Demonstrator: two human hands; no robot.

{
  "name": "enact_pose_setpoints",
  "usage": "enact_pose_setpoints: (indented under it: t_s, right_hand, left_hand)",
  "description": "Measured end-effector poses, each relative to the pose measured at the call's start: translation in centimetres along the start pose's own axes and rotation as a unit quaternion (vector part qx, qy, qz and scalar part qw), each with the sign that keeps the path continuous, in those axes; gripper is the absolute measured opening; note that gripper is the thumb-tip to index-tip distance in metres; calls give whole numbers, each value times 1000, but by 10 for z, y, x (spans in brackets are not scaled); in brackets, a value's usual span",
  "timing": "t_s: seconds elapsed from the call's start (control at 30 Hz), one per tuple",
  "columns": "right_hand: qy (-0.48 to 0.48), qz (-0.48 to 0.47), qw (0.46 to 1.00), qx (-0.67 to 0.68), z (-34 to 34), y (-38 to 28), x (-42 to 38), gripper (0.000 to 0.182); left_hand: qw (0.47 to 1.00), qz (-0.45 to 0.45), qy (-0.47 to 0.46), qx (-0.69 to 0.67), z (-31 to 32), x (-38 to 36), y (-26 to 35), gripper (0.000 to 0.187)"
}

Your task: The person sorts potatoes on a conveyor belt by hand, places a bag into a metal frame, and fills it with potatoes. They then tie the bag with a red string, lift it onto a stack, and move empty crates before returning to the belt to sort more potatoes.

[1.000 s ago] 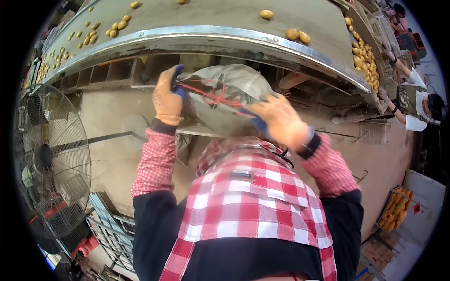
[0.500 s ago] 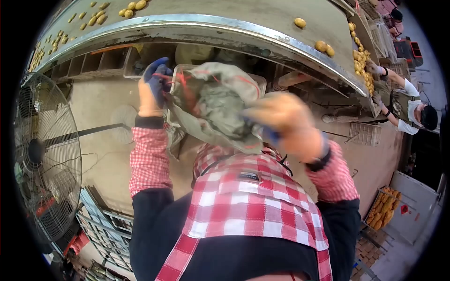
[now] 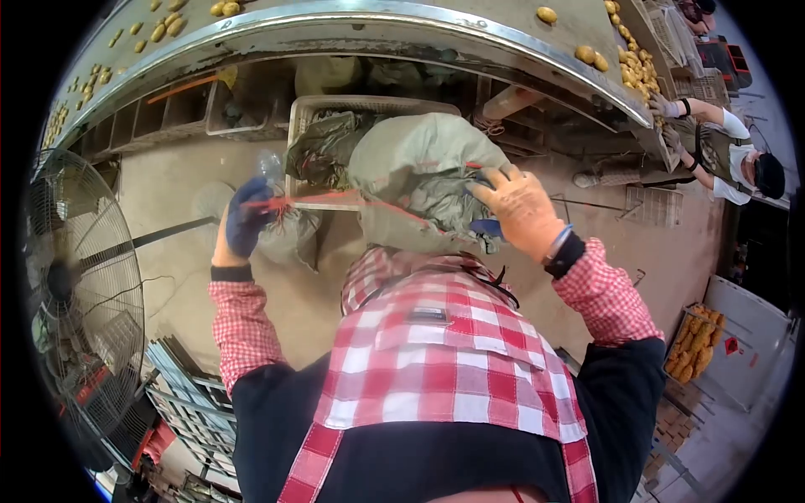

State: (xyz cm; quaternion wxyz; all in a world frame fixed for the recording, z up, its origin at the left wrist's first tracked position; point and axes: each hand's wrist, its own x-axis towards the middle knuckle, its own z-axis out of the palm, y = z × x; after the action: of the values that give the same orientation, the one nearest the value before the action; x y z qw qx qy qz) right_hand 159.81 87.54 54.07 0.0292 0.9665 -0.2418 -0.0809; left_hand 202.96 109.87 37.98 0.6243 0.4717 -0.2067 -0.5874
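A grey-green woven sack bulges in front of my apron, its crumpled mouth turned toward my right side. My left hand, in a blue-coated glove, is closed on a red drawstring that stretches taut to the sack's mouth. Gloved too, my right hand curls its fingers and thumb around the bunched edge of that mouth. Behind the sack stands a pale plastic crate with darker folded sacks in it. A smaller pale bag hangs below my left hand. What the big sack contains is hidden.
A metal-edged sorting table with scattered potatoes runs across the front. Bins stand beneath it. A large fan is at left. At right, a co-worker handles potatoes; a potato-filled sack sits lower right.
My left hand has moved left and down, drawing the red string out from the sack. The sack has turned and its mouth has gathered. My right hand has slowed at the mouth's edge.
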Motion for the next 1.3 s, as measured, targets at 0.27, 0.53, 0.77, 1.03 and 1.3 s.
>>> enact_pose_setpoints:
  t_s: [0.27,0.53,0.77,1.03,1.3]
  right_hand:
    - [493,21,821,288,-64,55,-56,21]
    - [608,64,478,631,-81,118,-279,38]
    - [623,120,341,694,88,98,-501,32]
    - [551,574,292,531,267,54,-694,28]
    - [514,608,354,491,242,145,-717,29]
  left_hand:
    - [981,45,1,189,86,-100,35,78]
    - [977,-16,-212,18,391,-92,-54,69]
    - [826,354,-314,306,600,-22,-221,56]
    - [878,-92,-463,-75,716,-26,-329,45]
    - [888,-130,-440,-30,828,-15,-398,48]
